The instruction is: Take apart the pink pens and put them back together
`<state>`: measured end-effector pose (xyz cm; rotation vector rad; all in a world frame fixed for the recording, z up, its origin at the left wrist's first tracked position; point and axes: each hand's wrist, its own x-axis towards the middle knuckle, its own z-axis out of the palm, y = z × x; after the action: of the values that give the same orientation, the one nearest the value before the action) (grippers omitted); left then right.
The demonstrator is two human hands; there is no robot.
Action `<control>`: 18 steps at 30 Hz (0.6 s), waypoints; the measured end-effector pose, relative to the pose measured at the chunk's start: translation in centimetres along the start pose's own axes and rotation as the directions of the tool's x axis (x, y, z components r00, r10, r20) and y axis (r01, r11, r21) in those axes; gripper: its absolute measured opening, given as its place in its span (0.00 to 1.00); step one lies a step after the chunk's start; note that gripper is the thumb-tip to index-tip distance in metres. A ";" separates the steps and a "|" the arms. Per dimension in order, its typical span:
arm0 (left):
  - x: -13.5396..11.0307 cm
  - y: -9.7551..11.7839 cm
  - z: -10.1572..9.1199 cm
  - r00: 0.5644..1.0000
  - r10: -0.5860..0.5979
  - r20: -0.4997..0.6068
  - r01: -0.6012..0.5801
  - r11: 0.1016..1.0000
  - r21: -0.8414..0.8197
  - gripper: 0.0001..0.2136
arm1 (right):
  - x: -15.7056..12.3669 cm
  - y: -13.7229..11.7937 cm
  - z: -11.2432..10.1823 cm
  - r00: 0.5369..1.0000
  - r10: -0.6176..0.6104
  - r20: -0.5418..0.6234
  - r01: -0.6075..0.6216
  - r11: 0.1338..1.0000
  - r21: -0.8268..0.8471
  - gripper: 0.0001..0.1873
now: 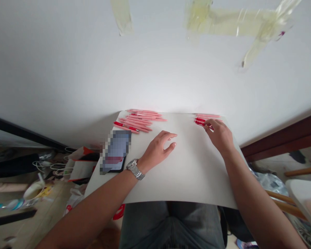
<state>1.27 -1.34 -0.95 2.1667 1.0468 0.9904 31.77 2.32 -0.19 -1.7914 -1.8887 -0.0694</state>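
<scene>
Our right hand [220, 136] has its grip closed: thumb and fingertips are pinched together on a red pen [200, 121] at the far right corner of the table [186, 173]. That pen lies against a short row of pink pens [208, 116], touching them. Our left hand [158, 148] grips nothing. Its fingers are apart and loosely spread, and it rests flat on the bare middle of the table, with a watch [135, 169] on the wrist.

At the far left lies a bigger heap of pens [140, 121], pink with a red one on its near side. A phone [116, 152] sits just near of it, overhanging the left edge.

We think the risks lie at the edges. The right-hand pens sit close to the far corner, so a careless drag of the pinched pen could roll its neighbours off. A nudge from our left forearm could tip the phone to the cluttered floor. The heap is loosely stacked, so it may scatter if bumped.
</scene>
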 end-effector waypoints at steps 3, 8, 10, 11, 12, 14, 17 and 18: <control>0.0 0.0 0.0 1.000 -0.001 -0.001 0.001 1.000 0.000 0.13 | 0.3 0.8 0.6 0.998 0.045 0.048 -0.043 0.998 -0.035 0.06; 0.0 0.0 0.0 1.000 0.001 -0.001 -0.001 1.000 0.005 0.13 | 0.7 1.3 1.4 0.996 0.063 0.056 -0.058 0.994 -0.087 0.09; 0.0 -0.1 0.0 1.000 -0.001 0.001 0.001 1.000 0.005 0.13 | 0.8 1.4 1.7 0.998 0.049 0.043 -0.044 0.994 -0.102 0.10; 0.0 -0.1 0.0 1.000 -0.002 0.002 0.002 1.000 0.005 0.13 | 0.9 1.4 1.7 0.999 0.039 0.036 -0.035 0.994 -0.108 0.11; 0.0 -0.1 0.0 1.000 -0.002 0.002 0.002 1.000 0.005 0.13 | 0.9 1.4 1.8 0.999 0.029 0.027 -0.026 0.993 -0.113 0.12; 0.0 0.0 0.0 1.000 -0.001 0.001 0.001 1.000 0.004 0.13 | 0.9 1.4 2.0 1.000 0.012 0.011 -0.010 0.992 -0.122 0.13; 0.0 0.0 0.0 1.000 0.005 -0.001 -0.005 1.000 0.002 0.13 | 1.0 1.5 2.1 1.000 -0.003 -0.003 0.003 0.990 -0.138 0.15; 0.0 0.0 0.0 1.000 0.006 -0.003 -0.006 1.000 0.002 0.13 | 1.0 1.5 2.1 1.000 -0.006 -0.003 0.005 0.990 -0.142 0.15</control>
<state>1.29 -1.31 -0.99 2.1725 1.0435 0.9956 32.46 4.20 -2.04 -1.8778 -1.9287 -0.2137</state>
